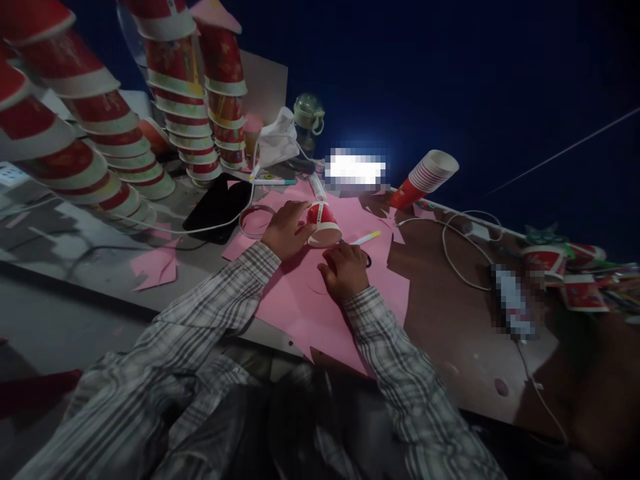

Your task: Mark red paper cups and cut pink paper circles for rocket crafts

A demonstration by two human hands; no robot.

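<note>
A red-and-white paper cup point(324, 223) lies tilted on a large pink sheet of paper point(300, 300), its mouth toward me. My left hand point(287, 230) is closed on the cup's left side, with the thumb near the rim. Just below the cup is my right hand point(345, 270), its fingers bent over the paper and the thumb held apart. A black loop, apparently a scissors handle point(369, 260), shows beside the right fingers; the rest is hidden under them. A marker with a yellow end point(367, 238) lies right of the cup, and a white tube point(317, 187) lies behind it.
Tall columns of stacked red cups point(187, 107) stand at the left. A black phone point(217, 210), a tape roll point(257, 221) and pink scraps point(155, 263) lie nearby. A leaning cup stack point(425, 177) is at the back right. White cable point(465, 267) crosses the table.
</note>
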